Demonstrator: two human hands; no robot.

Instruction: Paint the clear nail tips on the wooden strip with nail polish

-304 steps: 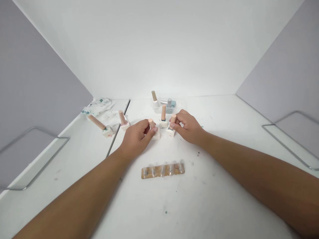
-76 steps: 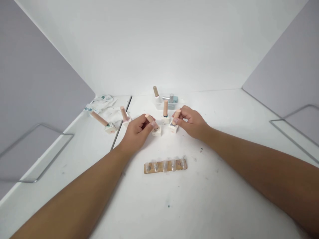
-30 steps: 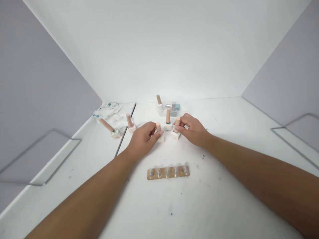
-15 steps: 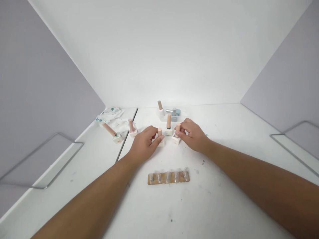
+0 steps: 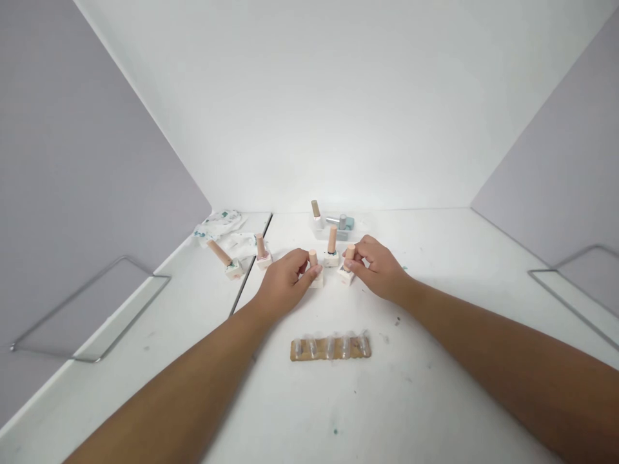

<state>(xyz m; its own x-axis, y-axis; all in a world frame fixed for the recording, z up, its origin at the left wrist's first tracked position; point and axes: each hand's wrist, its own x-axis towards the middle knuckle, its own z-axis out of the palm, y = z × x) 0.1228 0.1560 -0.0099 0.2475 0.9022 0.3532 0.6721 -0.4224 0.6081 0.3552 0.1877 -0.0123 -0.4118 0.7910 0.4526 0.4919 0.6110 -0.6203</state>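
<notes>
White desk (image 5: 309, 399), pale walls all round. At its centre the left hand (image 5: 284, 288) has fingers pinching a peach-capped bottle (image 5: 313, 258), and at its three o'clock the right hand (image 5: 382, 274) pinches a twin bottle (image 5: 350, 252). A strip of clear tips (image 5: 331, 348) lies at six o'clock, apart.

Peach-capped white bottles (image 5: 314, 270), brown strip (image 5: 330, 348), white table (image 5: 435, 258).

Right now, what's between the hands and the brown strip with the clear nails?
Just bare white table, in the head view. The left hand pinches the left bottle, the right hand the right bottle; the strip lies nearer.
</notes>
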